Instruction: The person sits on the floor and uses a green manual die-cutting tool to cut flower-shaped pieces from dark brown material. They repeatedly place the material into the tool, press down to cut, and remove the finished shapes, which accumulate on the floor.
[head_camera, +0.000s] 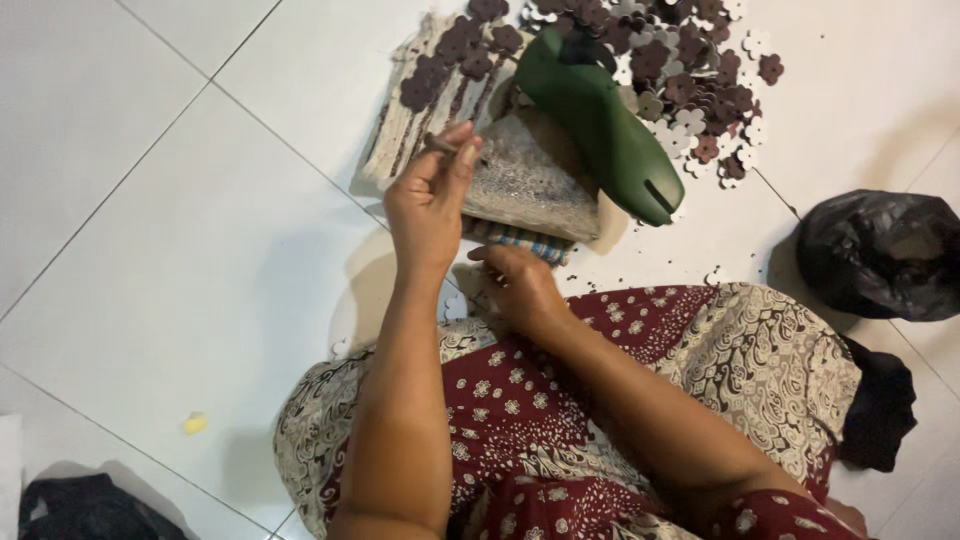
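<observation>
Red and cream patterned cloth (640, 400) covers the person's lap, close to the camera, as they sit on the white tiled floor (180, 250).

The left hand (430, 195) is lifted up. Its fingers pinch a small brown flower-shaped piece (443, 146) by the tips. The right hand (520, 285) rests low by the lap, fingers curled in; I cannot tell if it holds anything.

Just past the left hand lies a grey worn block (525, 185) on top of a blue checked cloth (520, 240). A dark green shoe-shaped form (600, 125) leans across the block.

Behind that is a big pile of brown and white flower-shaped cut-outs (690, 70), spread loose on the floor. More brown ones sit in a row on a stack of pale flat sheets (430, 80). So many pieces look already cut, and I think one is being handled now. How many are left to do, I cannot say.

A black plastic bag (880, 250) sits to the right, scrunched shut on top, so what is inside is hidden. Another dark bag (85, 510) peeks in at the bottom left. A tiny yellow scrap (195, 423) lies alone on the floor.
</observation>
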